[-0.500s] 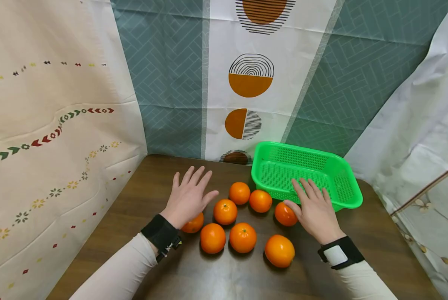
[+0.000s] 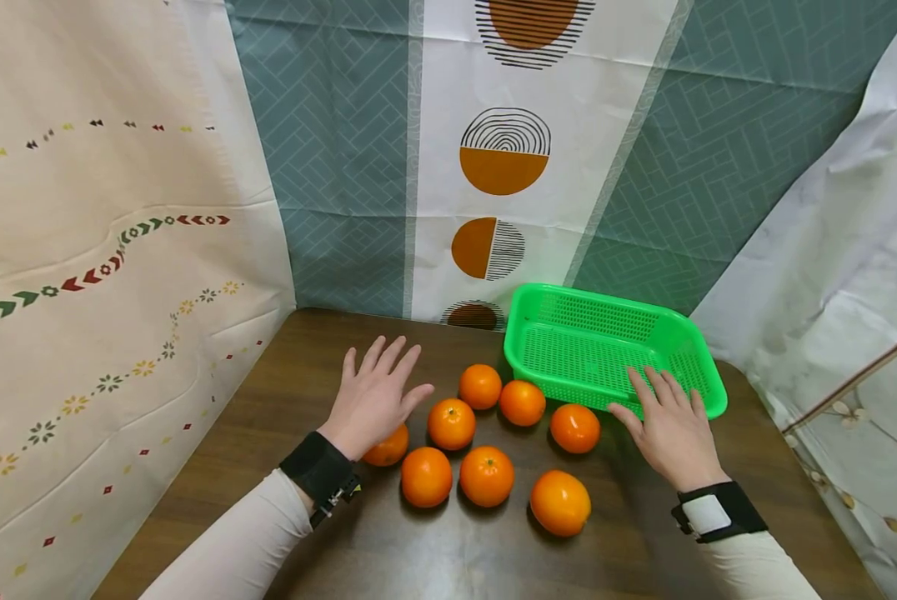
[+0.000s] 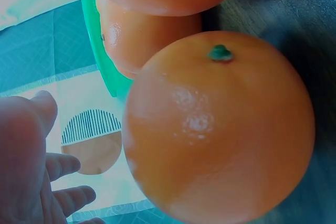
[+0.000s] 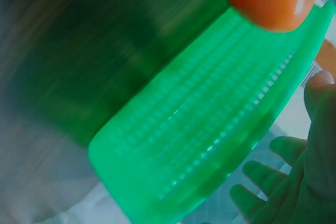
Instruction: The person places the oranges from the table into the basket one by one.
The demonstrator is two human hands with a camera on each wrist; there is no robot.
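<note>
Several oranges lie loose on the brown table. My left hand (image 2: 371, 400), fingers spread, holds nothing and hovers over the left side of the group, partly covering one orange (image 2: 388, 447). In the left wrist view an orange with a green stem end (image 3: 220, 129) looms close to that hand. My right hand (image 2: 672, 433) is also spread and holds nothing; it is in front of the green plastic basket (image 2: 561, 385), overlapping its near rim. Just left of the right thumb sits an orange (image 2: 575, 428). Nearest the front is another orange (image 2: 560, 502).
Two oranges, one (image 2: 480, 387) behind the other (image 2: 522, 403), sit close to the basket's left front corner. Patterned cloth (image 2: 343, 167) hangs behind the table (image 2: 268, 392), with pale cloths at both sides. No fruit is in the basket.
My right hand has moved to the right, uncovering the orange beside its thumb. The left hand has barely shifted. The oranges and basket stay where they were.
</note>
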